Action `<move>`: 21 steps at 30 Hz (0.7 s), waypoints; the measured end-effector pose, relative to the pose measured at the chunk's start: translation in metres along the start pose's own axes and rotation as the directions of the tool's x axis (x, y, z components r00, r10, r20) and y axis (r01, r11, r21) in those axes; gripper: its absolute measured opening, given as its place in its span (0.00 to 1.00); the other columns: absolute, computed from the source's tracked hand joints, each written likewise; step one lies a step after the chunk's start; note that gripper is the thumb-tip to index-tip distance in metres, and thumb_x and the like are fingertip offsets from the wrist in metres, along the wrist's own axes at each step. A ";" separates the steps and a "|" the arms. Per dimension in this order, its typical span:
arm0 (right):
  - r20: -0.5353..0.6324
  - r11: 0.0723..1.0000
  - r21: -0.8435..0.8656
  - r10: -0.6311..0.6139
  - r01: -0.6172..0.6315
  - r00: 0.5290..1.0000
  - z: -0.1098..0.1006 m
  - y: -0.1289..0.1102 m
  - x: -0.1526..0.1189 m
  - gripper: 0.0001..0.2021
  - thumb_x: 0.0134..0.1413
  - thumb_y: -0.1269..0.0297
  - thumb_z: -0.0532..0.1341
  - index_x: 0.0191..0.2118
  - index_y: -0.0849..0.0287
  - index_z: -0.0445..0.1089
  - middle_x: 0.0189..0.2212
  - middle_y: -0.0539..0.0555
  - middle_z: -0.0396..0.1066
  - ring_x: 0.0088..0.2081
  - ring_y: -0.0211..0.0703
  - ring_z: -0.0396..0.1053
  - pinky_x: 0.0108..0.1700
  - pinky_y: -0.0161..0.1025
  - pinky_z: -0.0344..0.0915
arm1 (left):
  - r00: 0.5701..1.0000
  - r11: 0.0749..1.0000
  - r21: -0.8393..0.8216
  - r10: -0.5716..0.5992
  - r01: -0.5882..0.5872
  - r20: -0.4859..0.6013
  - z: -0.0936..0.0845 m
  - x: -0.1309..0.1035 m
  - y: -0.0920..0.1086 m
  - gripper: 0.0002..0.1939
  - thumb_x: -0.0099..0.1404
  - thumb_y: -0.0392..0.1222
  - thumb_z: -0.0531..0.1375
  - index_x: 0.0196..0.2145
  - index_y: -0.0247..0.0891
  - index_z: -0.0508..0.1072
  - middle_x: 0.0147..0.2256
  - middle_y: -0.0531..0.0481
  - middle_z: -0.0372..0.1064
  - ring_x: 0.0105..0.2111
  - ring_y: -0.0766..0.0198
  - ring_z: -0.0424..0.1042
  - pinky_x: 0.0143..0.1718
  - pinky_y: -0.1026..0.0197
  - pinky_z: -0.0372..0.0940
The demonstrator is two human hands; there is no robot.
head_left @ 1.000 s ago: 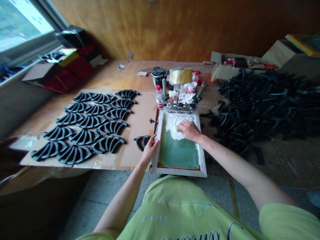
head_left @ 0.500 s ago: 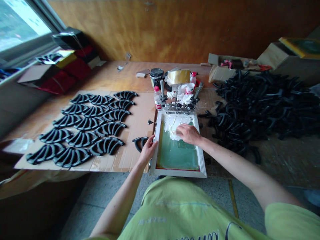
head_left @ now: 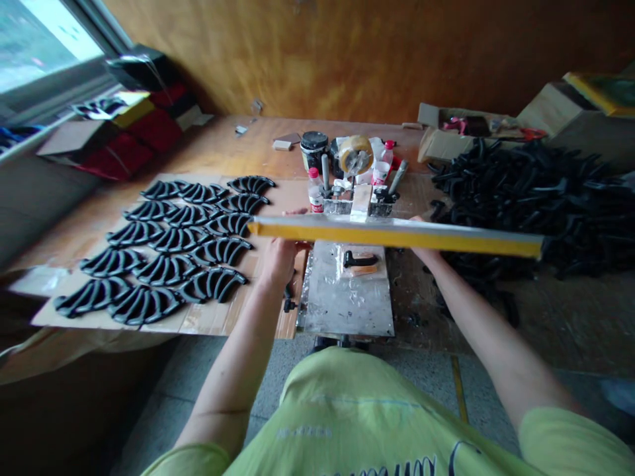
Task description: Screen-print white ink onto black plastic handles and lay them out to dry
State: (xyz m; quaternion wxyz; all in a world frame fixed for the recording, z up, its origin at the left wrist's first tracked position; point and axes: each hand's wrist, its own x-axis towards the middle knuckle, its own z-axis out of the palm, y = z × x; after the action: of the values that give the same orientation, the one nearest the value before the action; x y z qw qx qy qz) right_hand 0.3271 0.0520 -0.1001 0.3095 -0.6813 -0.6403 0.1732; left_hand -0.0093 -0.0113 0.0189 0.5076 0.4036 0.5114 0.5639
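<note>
The screen-printing frame [head_left: 397, 237] is raised and seen edge-on, with yellow tape along its near edge. My left hand [head_left: 280, 256] is at its left side, closed, with fingertips showing above the edge and the middle hidden. My right hand [head_left: 421, 233] is at the right side, mostly hidden behind the frame, its fingers curled there. Beneath the frame lies a bare metal base plate [head_left: 342, 304]. On the plate sits a black curved handle [head_left: 360, 259] beside a small tan strip [head_left: 362, 270].
Rows of black curved handles [head_left: 161, 241] lie on cardboard [head_left: 255, 264] to the left. A large heap of black handles [head_left: 536, 205] is at the right. Behind the frame stand a tape roll [head_left: 356, 157], a black tub [head_left: 314, 151] and a red-capped bottle [head_left: 314, 188].
The frame has swung up from the plate, uncovering the handle on it. My right hand has left the white paste on the mesh for the frame's right side. The tape roll has tilted.
</note>
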 end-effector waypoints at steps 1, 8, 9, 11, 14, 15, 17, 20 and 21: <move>0.076 0.998 0.016 -0.056 0.055 0.996 0.010 0.001 -0.015 0.11 0.57 0.62 0.60 0.44 0.59 0.71 0.33 0.54 0.74 0.36 0.46 0.71 0.43 0.43 0.66 | 1.000 0.999 -0.036 0.010 -0.011 -0.014 0.006 0.005 0.000 0.25 0.62 0.63 0.56 0.42 0.38 0.72 0.31 0.49 0.72 0.29 0.66 0.72 0.28 0.66 0.66; 0.285 0.908 -0.060 -0.383 0.415 0.879 0.056 -0.044 -0.079 0.05 0.59 0.71 0.59 0.36 0.57 0.73 0.37 0.55 0.72 0.43 0.47 0.66 0.50 0.44 0.62 | 0.895 0.897 -0.038 -0.435 0.441 0.100 0.029 -0.047 -0.072 0.29 0.62 0.63 0.58 0.48 0.36 0.69 0.37 0.44 0.76 0.29 0.66 0.74 0.25 0.67 0.66; 0.287 0.901 -0.052 -0.399 0.430 0.871 0.057 -0.050 -0.083 0.07 0.60 0.72 0.58 0.34 0.58 0.72 0.36 0.55 0.71 0.42 0.46 0.66 0.49 0.43 0.62 | 0.831 0.844 0.011 -0.531 0.537 0.167 0.031 -0.060 -0.085 0.30 0.62 0.63 0.57 0.50 0.35 0.68 0.42 0.40 0.76 0.32 0.63 0.75 0.26 0.65 0.67; 0.320 0.869 -0.021 -0.463 0.495 0.826 0.058 -0.058 -0.092 0.08 0.61 0.73 0.56 0.35 0.58 0.72 0.36 0.55 0.71 0.42 0.45 0.66 0.48 0.41 0.62 | 0.729 0.760 0.077 -0.643 0.646 0.234 0.034 -0.081 -0.104 0.32 0.64 0.63 0.56 0.54 0.35 0.66 0.51 0.36 0.72 0.40 0.58 0.76 0.30 0.62 0.70; 0.334 0.839 -0.029 -0.504 0.543 0.797 0.060 -0.058 -0.105 0.06 0.61 0.71 0.57 0.37 0.58 0.72 0.38 0.56 0.70 0.46 0.47 0.64 0.50 0.42 0.61 | 0.691 0.727 0.101 -0.680 0.679 0.245 0.036 -0.095 -0.118 0.32 0.65 0.63 0.54 0.57 0.36 0.65 0.56 0.35 0.68 0.45 0.55 0.75 0.34 0.60 0.71; 0.318 0.847 -0.052 -0.488 0.529 0.813 0.060 -0.056 -0.107 0.06 0.61 0.71 0.58 0.39 0.58 0.72 0.40 0.56 0.69 0.47 0.48 0.64 0.51 0.43 0.61 | 0.688 0.726 0.110 -0.681 0.679 0.252 0.036 -0.096 -0.120 0.33 0.65 0.63 0.54 0.57 0.35 0.65 0.56 0.35 0.68 0.46 0.55 0.75 0.35 0.60 0.70; 0.273 0.876 -0.099 -0.433 0.473 0.859 0.059 -0.049 -0.107 0.08 0.59 0.70 0.60 0.44 0.58 0.72 0.44 0.58 0.69 0.49 0.50 0.63 0.53 0.46 0.61 | 0.688 0.730 0.120 -0.678 0.673 0.259 0.035 -0.095 -0.121 0.33 0.65 0.62 0.56 0.57 0.36 0.66 0.57 0.35 0.68 0.46 0.55 0.75 0.35 0.60 0.70; 0.243 0.893 -0.124 -0.396 0.434 0.885 0.059 -0.038 -0.100 0.13 0.60 0.70 0.60 0.49 0.57 0.71 0.46 0.58 0.69 0.50 0.51 0.62 0.54 0.48 0.60 | 0.696 0.733 0.118 -0.675 0.670 0.244 0.036 -0.092 -0.124 0.33 0.63 0.61 0.58 0.57 0.35 0.67 0.56 0.34 0.69 0.46 0.54 0.75 0.36 0.59 0.70; 0.244 0.888 -0.121 -0.406 0.443 0.881 0.059 -0.036 -0.096 0.12 0.60 0.71 0.59 0.49 0.57 0.71 0.45 0.58 0.70 0.50 0.51 0.61 0.54 0.48 0.60 | 0.697 0.734 0.115 -0.675 0.670 0.242 0.038 -0.092 -0.124 0.32 0.63 0.61 0.58 0.57 0.35 0.67 0.56 0.34 0.69 0.46 0.54 0.75 0.35 0.59 0.70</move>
State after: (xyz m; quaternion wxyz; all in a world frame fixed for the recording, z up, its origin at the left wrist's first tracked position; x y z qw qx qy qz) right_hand 0.2510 -0.0306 -0.1369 0.2094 -0.5258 -0.8162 0.1164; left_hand 0.0619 -0.1000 -0.0920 0.7385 0.2660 0.5551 0.2751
